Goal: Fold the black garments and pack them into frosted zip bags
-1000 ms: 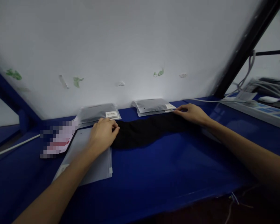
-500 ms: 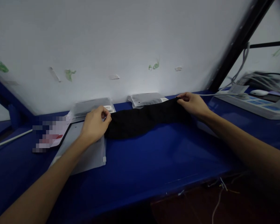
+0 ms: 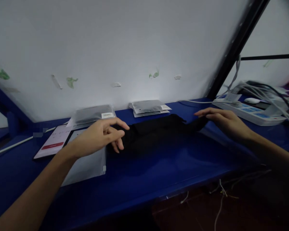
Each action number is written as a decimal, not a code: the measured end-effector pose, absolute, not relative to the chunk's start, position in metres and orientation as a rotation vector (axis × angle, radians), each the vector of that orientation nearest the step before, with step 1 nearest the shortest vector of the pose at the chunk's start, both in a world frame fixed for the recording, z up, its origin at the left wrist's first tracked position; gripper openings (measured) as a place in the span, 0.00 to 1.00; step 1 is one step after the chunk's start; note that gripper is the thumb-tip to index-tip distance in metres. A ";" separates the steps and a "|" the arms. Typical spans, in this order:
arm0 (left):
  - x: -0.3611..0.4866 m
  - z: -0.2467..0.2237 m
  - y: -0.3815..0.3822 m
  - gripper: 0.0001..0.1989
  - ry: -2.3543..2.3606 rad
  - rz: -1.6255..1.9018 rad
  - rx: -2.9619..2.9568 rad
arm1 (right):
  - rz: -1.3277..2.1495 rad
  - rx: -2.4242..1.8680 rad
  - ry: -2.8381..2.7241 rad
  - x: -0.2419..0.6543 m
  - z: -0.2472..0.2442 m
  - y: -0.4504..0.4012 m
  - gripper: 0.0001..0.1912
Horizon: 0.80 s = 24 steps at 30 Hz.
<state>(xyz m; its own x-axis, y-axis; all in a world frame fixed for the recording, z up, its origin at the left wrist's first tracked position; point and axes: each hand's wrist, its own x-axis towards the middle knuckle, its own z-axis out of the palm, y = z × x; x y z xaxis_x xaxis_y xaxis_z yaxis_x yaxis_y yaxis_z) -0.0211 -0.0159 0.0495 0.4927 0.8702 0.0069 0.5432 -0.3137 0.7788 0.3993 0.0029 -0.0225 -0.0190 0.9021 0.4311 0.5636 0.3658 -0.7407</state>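
Note:
A long piece of black cloth (image 3: 154, 130) lies across the blue table, its exact kind too dark to make out. Over its left end is my left hand (image 3: 103, 134), fingers apart and thumb stretched out; the fingertips are at the fabric without closing on it. My right hand (image 3: 227, 122) pinches the narrow right end of the cloth between thumb and fingers, a little above the tabletop. Partly beneath my left hand and wrist lies a frosted zip bag (image 3: 88, 168) with a white slider at its right edge.
Behind the cloth, packed frosted bags with white labels lie against the wall: one bag (image 3: 92, 114) left, a stack (image 3: 150, 107) nearer the middle. A phone (image 3: 54, 142) with a lit screen lies left. A white power strip (image 3: 250, 112) with tangled cables sits right. The table edge (image 3: 163, 195) is in front.
My left hand has loosened its pinch and spread its fingers. The cloth has sunk nearer the table. My right hand, still pinching, has drawn its end to the right and lower.

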 end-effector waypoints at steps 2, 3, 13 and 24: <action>-0.013 0.049 -0.021 0.14 1.224 0.557 2.057 | 0.505 -1.280 -1.769 0.408 -0.022 -0.006 0.18; -0.008 0.047 -0.022 0.13 1.278 0.605 2.103 | 0.492 -1.286 -1.789 0.409 -0.020 -0.009 0.19; 0.004 0.012 -0.016 0.26 1.613 0.392 2.578 | -0.075 -1.335 -2.313 0.347 -0.007 0.030 0.25; -0.007 -0.001 -0.010 0.40 1.674 0.174 2.610 | -0.098 -1.448 -2.380 0.334 -0.051 0.048 0.34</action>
